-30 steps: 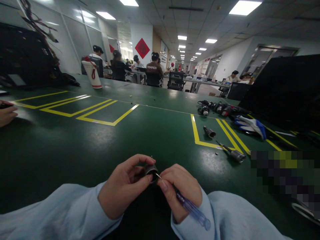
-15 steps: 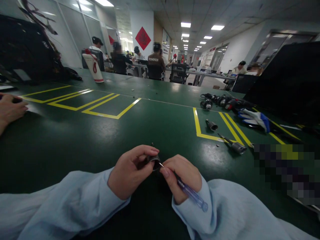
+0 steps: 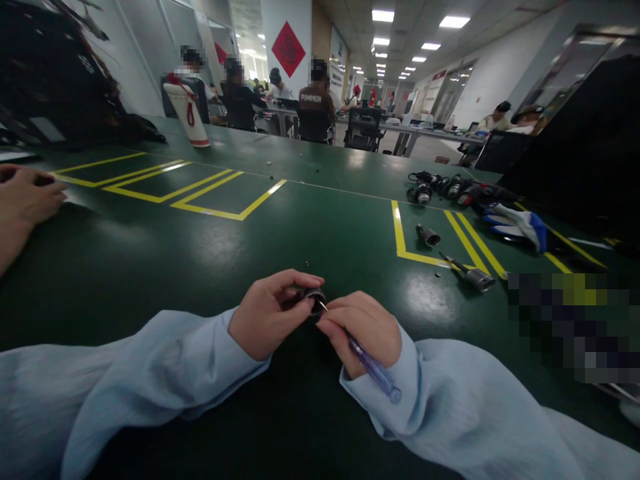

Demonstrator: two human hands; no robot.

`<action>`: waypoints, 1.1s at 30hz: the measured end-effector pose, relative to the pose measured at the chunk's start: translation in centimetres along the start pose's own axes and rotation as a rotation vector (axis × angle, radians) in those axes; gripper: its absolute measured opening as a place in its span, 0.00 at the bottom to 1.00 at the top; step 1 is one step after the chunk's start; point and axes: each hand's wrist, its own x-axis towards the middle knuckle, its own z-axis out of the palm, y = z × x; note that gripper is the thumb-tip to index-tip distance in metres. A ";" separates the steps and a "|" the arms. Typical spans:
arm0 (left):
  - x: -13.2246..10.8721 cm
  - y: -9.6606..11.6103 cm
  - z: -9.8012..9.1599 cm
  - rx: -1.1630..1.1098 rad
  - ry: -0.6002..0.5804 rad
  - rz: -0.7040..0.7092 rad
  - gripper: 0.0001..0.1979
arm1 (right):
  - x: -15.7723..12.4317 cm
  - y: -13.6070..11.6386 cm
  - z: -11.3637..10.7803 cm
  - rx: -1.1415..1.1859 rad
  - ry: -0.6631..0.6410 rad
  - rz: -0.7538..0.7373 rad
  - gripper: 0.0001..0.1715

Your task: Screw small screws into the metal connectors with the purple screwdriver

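Observation:
My left hand (image 3: 270, 310) is closed round a small dark cylindrical metal part (image 3: 314, 299), pinched between thumb and fingers just above the green table (image 3: 300, 227). My right hand (image 3: 363, 327) grips a thin screwdriver with a clear blue handle (image 3: 373, 365). Its metal tip points into the open end of the part. Both wrists rest near the table's front edge, in light blue sleeves. A tiny screw (image 3: 307, 264) lies on the table just beyond my hands.
To the right lie a metal sleeve (image 3: 428, 235), a tool with a metal head (image 3: 473, 275), several dark parts (image 3: 440, 188) and a blue-white glove (image 3: 517, 223). Another person's hand (image 3: 25, 200) rests at the far left. A white cup (image 3: 186, 117) stands far back. People sit at distant desks.
The view has tilted, so my hands appear higher in the frame. Both hands keep their hold, with the screwdriver tip still at the part. The other person's hand has come further into view.

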 end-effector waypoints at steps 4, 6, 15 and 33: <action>-0.1 0.1 0.1 0.019 0.009 0.014 0.08 | 0.1 -0.3 -0.1 -0.059 -0.038 -0.019 0.08; -0.1 0.3 0.1 0.021 0.003 0.014 0.07 | 0.1 -0.4 -0.2 -0.064 -0.046 -0.012 0.08; -0.1 0.1 -0.1 0.025 -0.021 0.017 0.08 | 0.1 -0.7 -0.5 -0.073 -0.034 -0.026 0.10; -0.1 0.2 -0.1 -0.028 -0.003 -0.014 0.07 | 0.1 -1.0 -0.8 -0.074 -0.073 -0.014 0.09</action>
